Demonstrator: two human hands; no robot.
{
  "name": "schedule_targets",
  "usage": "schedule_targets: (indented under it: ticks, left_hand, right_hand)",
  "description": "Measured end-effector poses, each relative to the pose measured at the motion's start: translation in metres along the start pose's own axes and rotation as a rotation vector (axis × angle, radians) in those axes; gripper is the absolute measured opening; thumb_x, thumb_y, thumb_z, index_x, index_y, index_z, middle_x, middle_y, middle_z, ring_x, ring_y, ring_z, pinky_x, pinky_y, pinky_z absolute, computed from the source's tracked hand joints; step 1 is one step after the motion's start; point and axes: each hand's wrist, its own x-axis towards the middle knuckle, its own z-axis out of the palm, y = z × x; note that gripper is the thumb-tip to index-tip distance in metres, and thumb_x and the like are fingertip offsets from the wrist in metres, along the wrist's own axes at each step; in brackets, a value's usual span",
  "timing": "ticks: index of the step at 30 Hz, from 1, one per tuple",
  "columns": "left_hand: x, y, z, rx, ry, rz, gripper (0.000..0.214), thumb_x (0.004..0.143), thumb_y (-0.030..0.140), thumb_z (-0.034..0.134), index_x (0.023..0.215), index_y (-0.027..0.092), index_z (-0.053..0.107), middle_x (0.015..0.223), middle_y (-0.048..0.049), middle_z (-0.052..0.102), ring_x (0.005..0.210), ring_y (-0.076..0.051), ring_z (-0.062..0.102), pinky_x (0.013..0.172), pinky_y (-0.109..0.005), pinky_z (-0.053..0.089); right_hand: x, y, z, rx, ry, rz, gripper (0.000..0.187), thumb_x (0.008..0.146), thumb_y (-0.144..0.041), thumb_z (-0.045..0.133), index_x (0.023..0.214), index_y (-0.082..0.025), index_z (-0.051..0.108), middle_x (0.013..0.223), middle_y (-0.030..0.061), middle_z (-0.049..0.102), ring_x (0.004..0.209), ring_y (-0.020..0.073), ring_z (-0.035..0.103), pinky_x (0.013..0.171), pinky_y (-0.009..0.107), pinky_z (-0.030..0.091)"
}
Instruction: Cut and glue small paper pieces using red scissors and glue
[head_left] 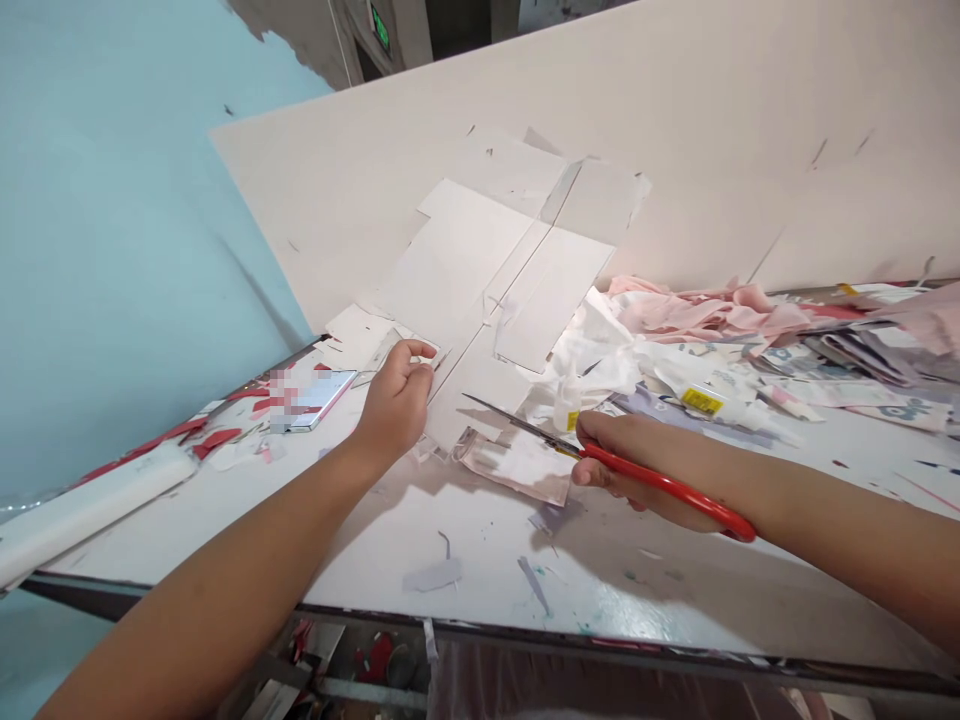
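My left hand [396, 398] pinches the lower left edge of a white card sheet [450, 270], thumb against the curled fingers. The sheet leans against the pale upright board, with notched edges, a long line down its middle and clear tape or film over its upper part. My right hand [637, 455] is closed round the red handles of a pair of scissors [667, 490]. Their dark blades point left, with the tips over the lower part of the sheet; I cannot tell whether they are cutting. A folded pinkish fabric piece [521, 465] lies under the blades.
A phone [324, 398] and red scraps [217, 442] lie at the left, near a long white roll or bar [97, 505]. Pink cloth [697, 310] and printed fabric pieces [892, 410] are heaped at the right. Scraps [433, 576] dot the white table [360, 560].
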Motion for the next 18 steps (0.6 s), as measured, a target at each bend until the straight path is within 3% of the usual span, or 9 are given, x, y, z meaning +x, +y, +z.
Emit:
schedule_targets:
  ticks: [14, 18]
  left_hand:
    - [0.001, -0.003, -0.001, 0.022, 0.019, 0.053, 0.011, 0.075, 0.029, 0.043, 0.082, 0.024, 0.05, 0.042, 0.0071, 0.029, 0.038, -0.009, 0.026, 0.04, -0.021, 0.023]
    - [0.003, -0.005, 0.0, -0.007, -0.03, 0.05, 0.015, 0.075, 0.034, 0.047, 0.083, 0.023, 0.053, 0.047, 0.0061, 0.039, 0.04, -0.009, 0.031, 0.04, -0.021, 0.025]
  right_hand:
    - [0.007, 0.006, 0.012, 0.011, 0.032, -0.1, 0.033, 0.079, -0.049, 0.041, 0.064, -0.022, 0.033, 0.063, 0.0014, 0.052, 0.055, 0.0148, 0.046, 0.05, 0.028, 0.032]
    - [0.008, 0.01, 0.013, 0.049, 0.036, -0.045, 0.035, 0.075, -0.054, 0.043, 0.068, -0.022, 0.033, 0.063, -0.0011, 0.049, 0.055, 0.0138, 0.043, 0.051, 0.027, 0.032]
